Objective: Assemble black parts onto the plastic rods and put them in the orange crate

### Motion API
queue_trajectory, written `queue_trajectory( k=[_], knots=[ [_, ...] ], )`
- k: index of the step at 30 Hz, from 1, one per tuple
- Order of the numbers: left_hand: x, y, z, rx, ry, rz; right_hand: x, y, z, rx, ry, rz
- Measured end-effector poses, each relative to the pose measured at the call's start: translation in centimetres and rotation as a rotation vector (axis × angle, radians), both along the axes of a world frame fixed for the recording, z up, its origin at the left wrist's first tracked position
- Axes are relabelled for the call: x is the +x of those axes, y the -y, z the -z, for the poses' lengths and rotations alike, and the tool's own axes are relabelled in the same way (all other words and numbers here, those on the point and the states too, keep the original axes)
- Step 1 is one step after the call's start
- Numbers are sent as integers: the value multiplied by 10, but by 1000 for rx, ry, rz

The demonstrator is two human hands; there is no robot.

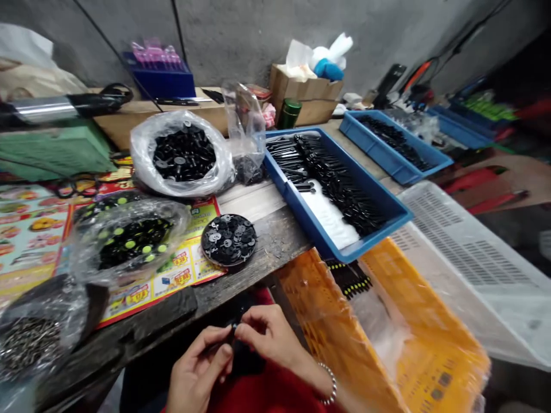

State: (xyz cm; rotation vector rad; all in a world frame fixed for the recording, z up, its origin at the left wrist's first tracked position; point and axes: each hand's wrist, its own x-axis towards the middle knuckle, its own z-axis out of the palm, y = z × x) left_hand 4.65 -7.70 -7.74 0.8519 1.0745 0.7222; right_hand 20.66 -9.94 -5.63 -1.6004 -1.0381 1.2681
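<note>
In front of my red top, my left hand (198,367) holds a small black part (230,338) between thumb and fingers. My right hand (273,338), with a beaded bracelet at the wrist, is pinched at the part's upper end, against the left fingertips. A tiny pale spot shows there; what exactly the right fingers grip is hidden. Just beyond the hands, at the bench edge, stands a round dish (229,240) of flat black and grey pieces. A blue tray (340,189) with rows of slim black parts lies ahead to the right.
Plastic bags of black pieces (183,152), yellow-dotted pieces (129,241) and metal bits (30,344) stand on the left. An orange crate (426,350) and a white basket (477,264) sit at the right. Behind are a second blue tray (396,146) and a cardboard box (310,97).
</note>
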Motion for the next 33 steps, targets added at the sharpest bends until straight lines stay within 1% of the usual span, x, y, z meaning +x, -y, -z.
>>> queue_trajectory(
  k=[2, 3, 4, 5, 8, 9, 10, 12, 14, 16, 17, 20, 23, 26, 28, 30, 33],
  knots=[
    [0, -1, 1, 20, -12, 10, 2, 0, 4, -120, -166, -23],
    [1, -2, 0, 32, -22, 13, 3, 0, 6, -145, -228, -23],
    [2, -2, -1, 42, -31, 16, 4, 1, 7, -126, -245, -14],
    [3, -3, -3, 52, -36, 19, 5, 1, 8, -69, -212, 0],
    [8, -3, -7, 75, -38, 29, 8, 3, 6, 174, 46, 20],
    [10, -3, -9, 82, -39, 29, 10, 3, 5, 214, 100, 1],
    [11, -3, -9, 88, -42, 30, 11, 3, 5, 217, 107, -30],
    [12, -1, -9, 96, -58, 40, 16, 3, 7, 134, -3, -105],
    [11, 2, -6, 114, -62, 52, 20, 4, 11, -22, -205, -166],
    [9, 4, -4, 140, -52, 57, 24, 5, 16, -172, -401, -190],
    [9, 6, -4, 147, -50, 60, 25, 6, 18, -224, -482, -195],
    [10, 7, -6, 131, -57, 85, 24, 8, 22, -303, -669, -183],
    [11, 7, -8, 88, -46, 65, 20, 9, 21, -349, -794, -140],
    [12, 6, -4, 26, -22, 42, 16, 7, 20, -344, -848, -105],
    [11, 6, 1, 15, -10, 14, 14, 6, 20, -315, -827, -108],
    [11, 5, 2, 17, -3, -27, 13, 5, 22, -288, -752, -116],
    [13, 3, -5, -20, -13, -31, 12, 4, 24, -259, -594, -88]
  ],
)
